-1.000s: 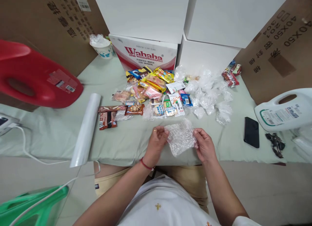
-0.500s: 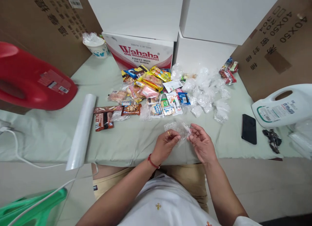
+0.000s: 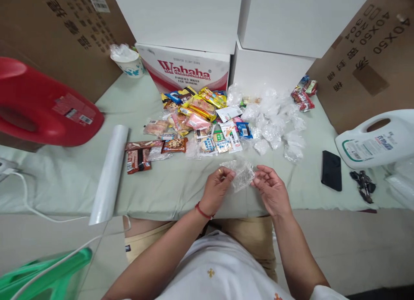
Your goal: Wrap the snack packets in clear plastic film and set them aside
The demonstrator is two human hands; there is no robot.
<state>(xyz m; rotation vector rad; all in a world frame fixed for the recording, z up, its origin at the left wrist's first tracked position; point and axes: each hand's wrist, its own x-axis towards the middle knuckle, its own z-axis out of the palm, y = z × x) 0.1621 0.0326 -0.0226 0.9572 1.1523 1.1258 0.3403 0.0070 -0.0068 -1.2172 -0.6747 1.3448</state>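
Note:
A crumpled clear plastic bag [image 3: 242, 176] is stretched between my two hands, over the front of the cloth-covered table. My left hand [image 3: 217, 185] pinches its left side between thumb and fingers. At the opposite edge, my right hand [image 3: 271, 189] grips the bag with thumb and fingertips. Just beyond lies a pile of wrapped snacks [image 3: 197, 114], with yellow, pink, blue and white packets. Crumpled clear plastic bags [image 3: 271, 112] form a heap to its right. Brown snack packets [image 3: 139, 160] lie at the pile's left end.
A plastic film roll [image 3: 109, 175] and a red jug [image 3: 48, 106] stand left. On the right are a black phone [image 3: 331, 170], a dark small item [image 3: 362, 185] and a white detergent jug [image 3: 378, 140]. A Wahaha box [image 3: 187, 71] and white boxes [image 3: 274, 71] line the back.
The bag is spread wider between my hands and shows more of its surface. My left hand has shifted slightly left, my right hand slightly right.

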